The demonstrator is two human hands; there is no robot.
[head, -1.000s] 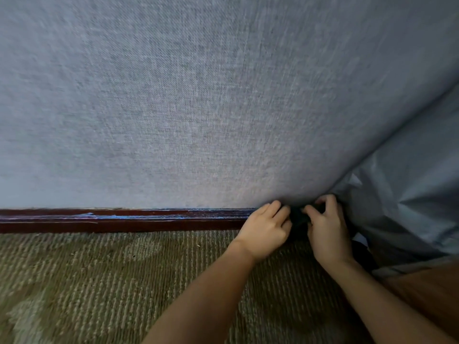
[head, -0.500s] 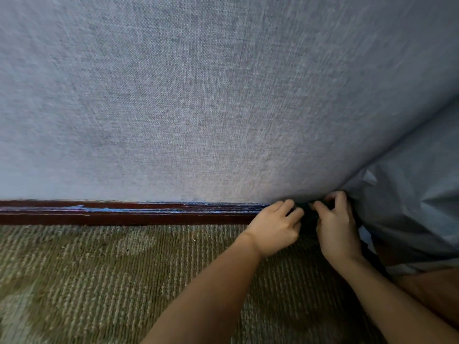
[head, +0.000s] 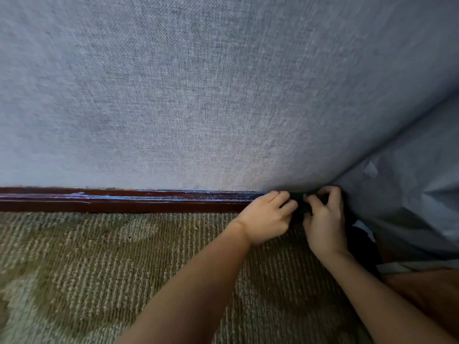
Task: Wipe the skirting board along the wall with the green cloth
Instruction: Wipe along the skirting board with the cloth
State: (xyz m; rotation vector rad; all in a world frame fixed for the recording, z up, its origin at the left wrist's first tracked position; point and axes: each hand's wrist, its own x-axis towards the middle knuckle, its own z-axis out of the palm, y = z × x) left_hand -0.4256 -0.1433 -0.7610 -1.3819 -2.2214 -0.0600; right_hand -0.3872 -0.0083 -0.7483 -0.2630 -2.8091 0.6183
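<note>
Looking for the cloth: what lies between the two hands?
A dark bunched cloth, held by the left hand and right hand against the skirting board, in the head view.

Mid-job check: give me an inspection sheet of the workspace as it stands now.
Surface: patterned olive carpet; dark red-brown skirting board with blue smears along its top edge.
Job's things: green cloth, dark in shadow, bunched against the skirting board near the corner.
Clutter: nothing seen.
Grippers: left hand and right hand both grip the green cloth, fingers curled.
Cables: nothing seen.
Surroundings: grey textured wall; creased grey covering on the right.
</note>
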